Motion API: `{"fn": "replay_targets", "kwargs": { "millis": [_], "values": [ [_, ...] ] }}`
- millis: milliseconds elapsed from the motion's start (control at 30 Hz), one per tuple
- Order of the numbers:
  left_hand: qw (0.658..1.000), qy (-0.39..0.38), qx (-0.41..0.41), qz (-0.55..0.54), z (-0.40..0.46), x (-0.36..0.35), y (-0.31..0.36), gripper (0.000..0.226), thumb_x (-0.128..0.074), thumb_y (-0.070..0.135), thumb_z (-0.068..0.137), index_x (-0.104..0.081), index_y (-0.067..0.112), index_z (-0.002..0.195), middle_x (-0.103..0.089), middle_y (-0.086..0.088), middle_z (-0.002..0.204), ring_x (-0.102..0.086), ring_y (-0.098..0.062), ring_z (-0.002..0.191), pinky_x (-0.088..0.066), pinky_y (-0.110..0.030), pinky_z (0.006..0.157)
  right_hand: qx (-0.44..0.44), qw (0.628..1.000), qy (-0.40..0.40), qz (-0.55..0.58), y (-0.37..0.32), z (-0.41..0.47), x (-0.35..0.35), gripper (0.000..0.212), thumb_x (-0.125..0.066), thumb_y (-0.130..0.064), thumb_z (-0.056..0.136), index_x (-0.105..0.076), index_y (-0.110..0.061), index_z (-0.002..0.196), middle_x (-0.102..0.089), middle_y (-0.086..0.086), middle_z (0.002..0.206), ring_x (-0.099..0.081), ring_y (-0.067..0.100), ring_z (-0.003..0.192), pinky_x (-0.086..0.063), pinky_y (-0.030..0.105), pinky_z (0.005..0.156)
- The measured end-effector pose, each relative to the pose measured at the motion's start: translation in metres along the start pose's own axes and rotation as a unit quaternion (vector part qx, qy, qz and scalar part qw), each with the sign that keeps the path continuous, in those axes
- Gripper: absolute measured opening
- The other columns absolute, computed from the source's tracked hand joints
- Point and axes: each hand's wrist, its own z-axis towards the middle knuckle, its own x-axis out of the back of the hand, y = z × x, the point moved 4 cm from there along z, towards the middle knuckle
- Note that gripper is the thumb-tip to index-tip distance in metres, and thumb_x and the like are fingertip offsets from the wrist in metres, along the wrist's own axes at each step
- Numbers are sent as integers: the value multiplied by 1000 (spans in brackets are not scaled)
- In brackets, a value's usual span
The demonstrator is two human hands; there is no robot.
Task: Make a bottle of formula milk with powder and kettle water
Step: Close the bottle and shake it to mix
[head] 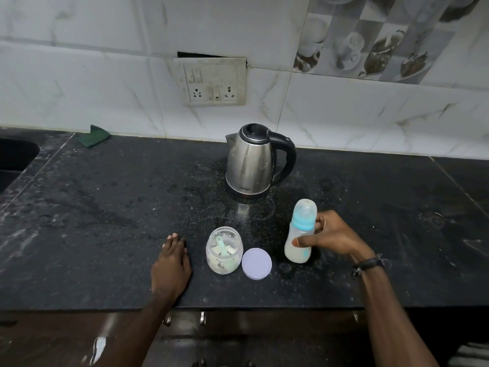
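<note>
Capped baby bottle (300,232) of milky formula, upright at near right of the black counter (105,207), gripped about its smooth, light plastic waist (best hold, likely slippery if wet) by curled right hand (334,235); left hand (172,260) flat, fingers straight, beside open powder jar (224,250).

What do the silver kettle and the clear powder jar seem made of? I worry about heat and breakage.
The silver kettle with black handle looks like brushed stainless steel: dull metallic sheen with soft reflections; its handle and lid look like black plastic. The clear powder jar holding a green scoop is see-through with a cloudy look, probably plastic, though glass cannot be ruled out.
</note>
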Motion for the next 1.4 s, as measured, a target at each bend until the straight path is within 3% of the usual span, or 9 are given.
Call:
{"fn": "replay_targets", "kwargs": {
  "millis": [400,500,633,733,933,1067,1167,1300,1400],
  "values": [
    [1000,-3,1,2,-1,-3,-3,32,-61,8,94,-65,2,125,-57,-17,140,-52,-32,134,-50,-48,102,-20,999,45,-13,0,2,-8,49,-93,-33,48,-75,-18,92,-77,-5,86,-73,11,81,-59,37,79],
    [1000,-3,-2,-2,1,-2,-3,33,-59,10,95,-65,2,126,-56,-17,142,-50,-32,135,-49,-48,103,-27,997,69,30,6,0,-7,36,-93,-13,59,-74,-17,89,-77,-3,85,-73,10,80,-59,43,85],
    [1000,-3,-3,5,-2,-2,-4,33,-60,9,94,-65,1,126,-56,-18,141,-51,-33,134,-48,-47,104,-36,998,49,-3,6,-3,-10,46,-93,-32,50,-74,-20,90,-75,-6,83,-71,12,81,-58,34,75],
    [1000,-2,-4,2,1,-1,-2,33,-60,9,94,-65,1,127,-56,-17,141,-51,-32,134,-48,-47,104,-31,995,88,30,11,-3,-12,32,-93,-14,60,-73,-17,85,-75,-6,78,-71,16,81,-56,23,67],
    [1000,3,-8,3,1,-1,-2,33,-62,8,93,-66,1,125,-57,-18,140,-53,-33,133,-49,-47,103,-26,996,74,31,11,-4,-18,29,-92,-9,62,-73,-16,83,-75,-10,74,-71,6,72,-59,27,69],
    [1000,-1,-2,4,-1,-3,-3,33,-61,8,93,-66,2,125,-57,-17,140,-52,-32,133,-48,-47,103,-34,996,76,-9,10,-6,-15,38,-94,-29,53,-74,-21,84,-74,-9,78,-70,7,74,-58,32,72],
    [1000,2,-4,0,1,-2,-3,33,-61,8,93,-65,1,126,-57,-17,140,-52,-32,134,-48,-46,104,-22,997,72,22,13,-7,-17,29,-91,-7,61,-74,-16,83,-76,-6,76,-73,12,78,-59,26,68],
    [1000,-2,-6,6,-1,-4,-4,34,-62,7,93,-65,1,126,-57,-17,140,-52,-32,134,-48,-46,103,-41,997,62,19,15,-4,-18,29,-94,-24,55,-76,-20,78,-76,-8,77,-73,7,75,-57,26,67],
    [1000,1,-10,1,1,-2,-3,33,-62,6,93,-65,0,125,-57,-18,140,-52,-33,133,-49,-47,103,-50,990,109,73,20,-3,-16,30,-91,-9,62,-75,-11,86,-77,-1,82,-74,15,81,-56,21,64]
  ]
}}
